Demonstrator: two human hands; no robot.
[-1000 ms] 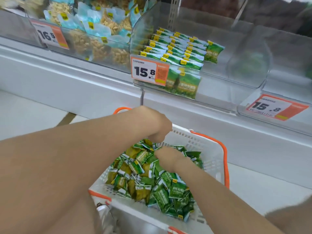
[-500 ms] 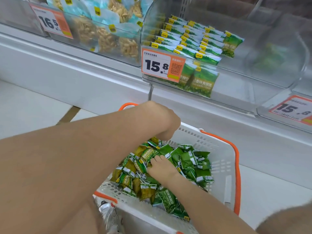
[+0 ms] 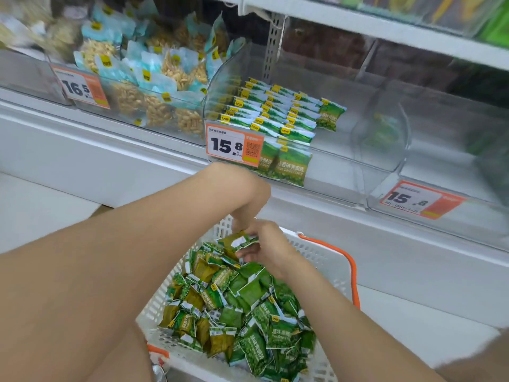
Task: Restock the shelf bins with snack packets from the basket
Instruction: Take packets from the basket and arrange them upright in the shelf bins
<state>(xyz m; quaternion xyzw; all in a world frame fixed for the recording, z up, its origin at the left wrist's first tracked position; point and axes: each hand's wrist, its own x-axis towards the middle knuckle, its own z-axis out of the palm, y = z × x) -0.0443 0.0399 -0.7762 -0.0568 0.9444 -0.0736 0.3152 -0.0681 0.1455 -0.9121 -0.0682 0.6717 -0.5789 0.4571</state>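
1. While stock is gathered for the half-filled bin [image 3: 344, 133], one green packet [image 3: 237, 242] is pinched by right hand [image 3: 268, 245] fingers just above the basket [image 3: 325, 257] heap.
2. Left hand [image 3: 248, 199] is curled beside it; its grip cannot be told.

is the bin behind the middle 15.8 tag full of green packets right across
No, green packets fill only the left part of the clear bin; its right part shows none.

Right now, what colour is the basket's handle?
The handle is orange, clearest in the head view.
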